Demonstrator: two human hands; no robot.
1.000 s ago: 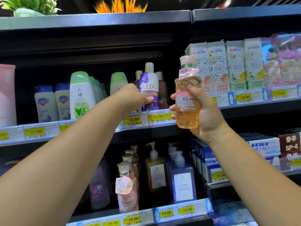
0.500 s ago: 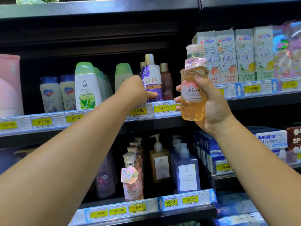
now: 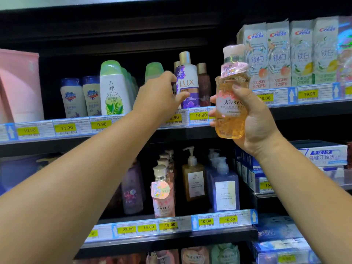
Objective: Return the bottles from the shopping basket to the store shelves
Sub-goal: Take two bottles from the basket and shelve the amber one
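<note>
Head view:
- Orange Kustie bottle [image 3: 231, 111] is held upright, wrapped in right grip [image 3: 255, 126], before upper shelf [image 3: 57, 146].
- Left grip [image 3: 162, 96] is curled at LUX bottle [image 3: 187, 82]; whether it is held cannot be told.
- Risk: LUX bottle is tipped by careless nudge.
- Risk: wrong shelf is chosen, since pink Kustie bottle [image 3: 163, 199] stands lower.

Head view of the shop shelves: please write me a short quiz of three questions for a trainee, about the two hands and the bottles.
1. True or false: the right hand holds the orange Kustie bottle with its cap up.
2. Which bottle is the left hand at? A. a blue-capped bottle. B. the purple LUX bottle. C. a pump bottle.
3. Fill in: the pink Kustie bottle stands on a shelf ____ the LUX one.
Key: 1 true; 2 B; 3 below.
</note>
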